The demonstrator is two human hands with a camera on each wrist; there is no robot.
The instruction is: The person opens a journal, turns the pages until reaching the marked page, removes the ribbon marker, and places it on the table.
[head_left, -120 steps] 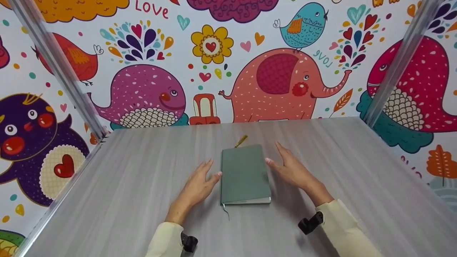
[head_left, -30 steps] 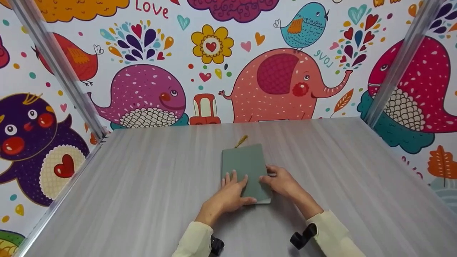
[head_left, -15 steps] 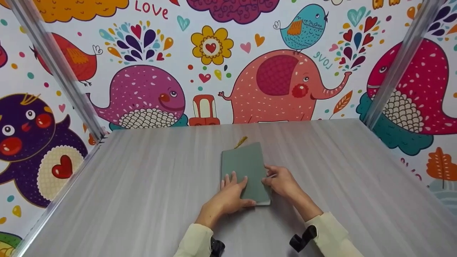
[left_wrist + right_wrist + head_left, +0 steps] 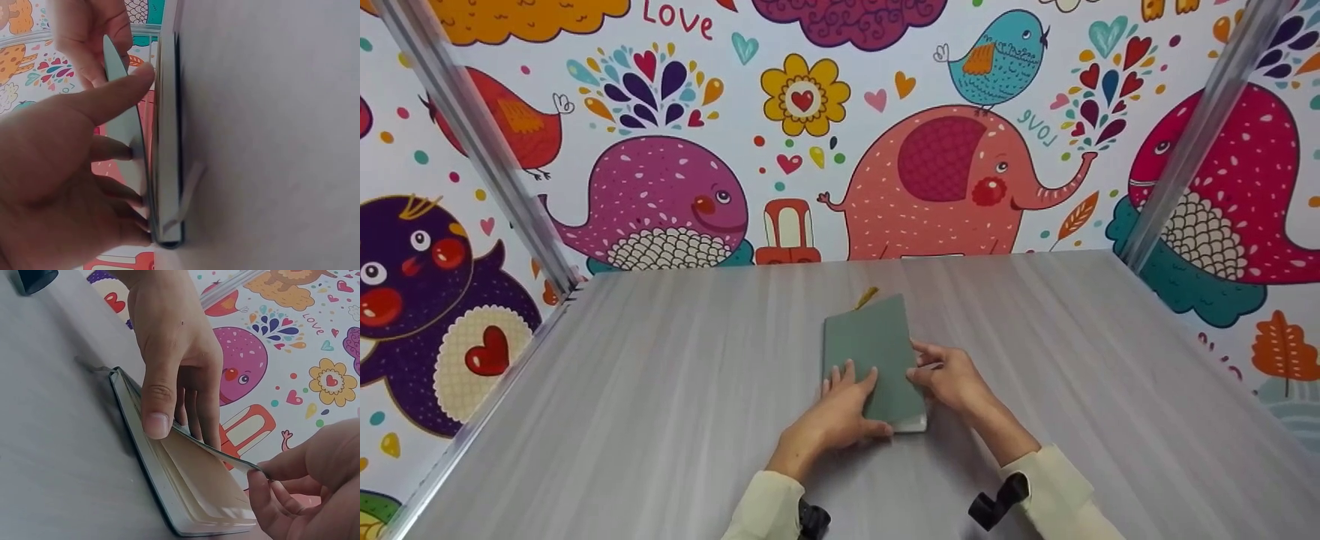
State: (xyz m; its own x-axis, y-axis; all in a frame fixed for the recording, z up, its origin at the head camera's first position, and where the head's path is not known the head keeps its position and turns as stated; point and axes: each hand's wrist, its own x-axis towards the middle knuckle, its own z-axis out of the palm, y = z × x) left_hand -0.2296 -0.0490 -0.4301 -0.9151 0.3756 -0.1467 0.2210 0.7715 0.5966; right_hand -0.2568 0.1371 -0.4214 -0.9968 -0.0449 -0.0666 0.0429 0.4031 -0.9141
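Note:
A green hardcover notebook (image 4: pixel 877 334) lies on the table with its front cover raised at the right edge. My left hand (image 4: pixel 836 414) rests on the cover with fingers spread, its thumb at the near edge. At the right edge, my right hand (image 4: pixel 958 379) pinches the lifted cover between thumb and fingers. The right wrist view shows pale pages (image 4: pixel 194 486) in the gap under the bent cover (image 4: pixel 236 462). A gold tassel (image 4: pixel 868 297) sticks out at the notebook's far end. In the left wrist view a thin ribbon (image 4: pixel 193 188) hangs from the near end.
The grey wood-grain table (image 4: pixel 675 390) stretches around the notebook. Behind it stands a wall printed with cartoon animals (image 4: pixel 937 180), and metal posts (image 4: pixel 1192 157) rise at the back corners. Black wrist straps (image 4: pixel 997 501) sit at the cream sleeves.
Both hands came in from beside the notebook; the left settled on the cover and the right took its edge. Over the last second the cover's right side has risen.

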